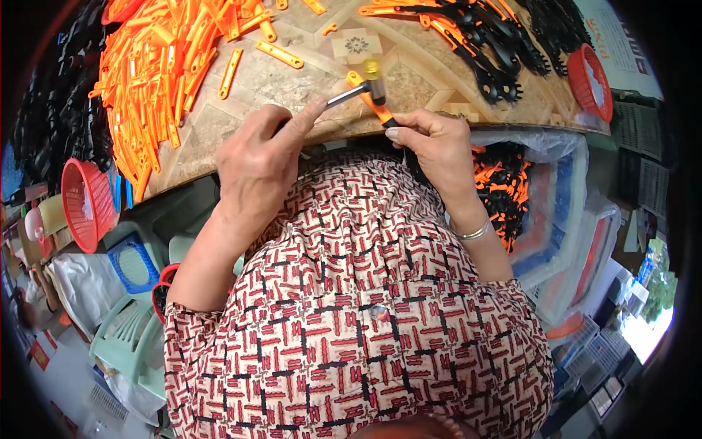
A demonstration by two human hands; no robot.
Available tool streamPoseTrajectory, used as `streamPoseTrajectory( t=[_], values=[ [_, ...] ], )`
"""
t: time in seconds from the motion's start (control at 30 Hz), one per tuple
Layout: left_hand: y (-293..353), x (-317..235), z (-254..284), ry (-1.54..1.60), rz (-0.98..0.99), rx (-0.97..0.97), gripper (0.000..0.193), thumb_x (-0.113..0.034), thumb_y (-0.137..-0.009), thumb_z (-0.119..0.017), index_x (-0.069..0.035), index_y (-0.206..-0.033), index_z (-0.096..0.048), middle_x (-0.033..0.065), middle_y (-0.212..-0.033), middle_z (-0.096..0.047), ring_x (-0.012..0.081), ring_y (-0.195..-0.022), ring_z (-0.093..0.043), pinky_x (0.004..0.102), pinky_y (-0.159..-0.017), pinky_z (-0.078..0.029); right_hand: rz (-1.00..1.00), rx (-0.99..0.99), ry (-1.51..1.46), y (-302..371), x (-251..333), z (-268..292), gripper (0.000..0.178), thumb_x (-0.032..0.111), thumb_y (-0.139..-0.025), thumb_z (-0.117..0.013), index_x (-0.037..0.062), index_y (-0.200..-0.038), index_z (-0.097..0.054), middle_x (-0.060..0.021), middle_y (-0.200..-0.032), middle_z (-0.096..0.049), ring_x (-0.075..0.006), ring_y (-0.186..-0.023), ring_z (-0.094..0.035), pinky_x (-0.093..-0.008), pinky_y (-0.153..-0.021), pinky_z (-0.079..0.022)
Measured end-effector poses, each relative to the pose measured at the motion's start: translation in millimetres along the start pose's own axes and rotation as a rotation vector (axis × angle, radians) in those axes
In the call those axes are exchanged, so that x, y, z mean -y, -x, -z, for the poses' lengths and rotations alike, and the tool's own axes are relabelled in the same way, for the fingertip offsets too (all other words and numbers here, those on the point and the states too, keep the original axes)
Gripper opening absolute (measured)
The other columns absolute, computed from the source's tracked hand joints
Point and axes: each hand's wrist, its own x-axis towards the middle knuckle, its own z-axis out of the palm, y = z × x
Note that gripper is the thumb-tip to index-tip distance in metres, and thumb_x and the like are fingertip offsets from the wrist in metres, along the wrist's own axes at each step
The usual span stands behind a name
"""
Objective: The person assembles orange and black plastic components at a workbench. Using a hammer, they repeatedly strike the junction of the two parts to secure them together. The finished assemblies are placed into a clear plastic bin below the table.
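My left hand (263, 157) is closed round a small mallet (346, 95) with a yellow face and a dark head. The mallet's head (376, 89) is over an orange handle (380, 111), at or just above it; I cannot tell if they touch. My right hand (437, 143) pinches the black neck of the kitchen utensil that this handle belongs to, at the table's near edge. The rest of the black part is mostly hidden under that hand. Loose orange handles (280, 54) lie on the table beyond my left hand.
A big heap of orange handles (157, 80) covers the table's left. Black utensils (497, 40), some with orange handles, lie at the far right. Red baskets (89, 205) (589, 82) flank the table (322, 73). Right of my lap, a plastic-lined crate (559, 212) contains orange and black pieces.
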Motion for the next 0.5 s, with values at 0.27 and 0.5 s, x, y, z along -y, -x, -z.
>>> streamPoseTrajectory(
  t=[0.27,0.5],
  values=[
    [5.8,16.9,-9.9,-0.054,-0.007,-0.062,0.052,-0.006,-0.078,-0.067,-0.018,-0.129,-0.067,0.0051,-0.081,-0.055,0.0225,-0.072,-0.061,0.0346,-0.061,-0.049,-0.087,0.025,0.065,6.2,4.4,12.6,0.021,0.004,-0.088,-0.074,-0.0043,-0.107,-0.074,-0.0056,-0.083,-0.073,-0.0098,-0.07,-0.066,-0.0233,-0.066,-0.052],
    [-3.7,15.1,-10.8,0.202,0.199,-0.119,0.043,-0.016,-0.088,-0.072,-0.018,-0.131,-0.064,0.008,-0.08,-0.059,0.0286,-0.069,-0.064,0.0407,-0.058,-0.051,-0.328,-0.112,0.148,49.8,-44.0,168.8,0.03,0.004,-0.09,-0.072,-0.0008,-0.119,-0.071,-0.0018,-0.087,-0.069,-0.0072,-0.063,-0.059,-0.0203,-0.055,-0.045]
  ],
)
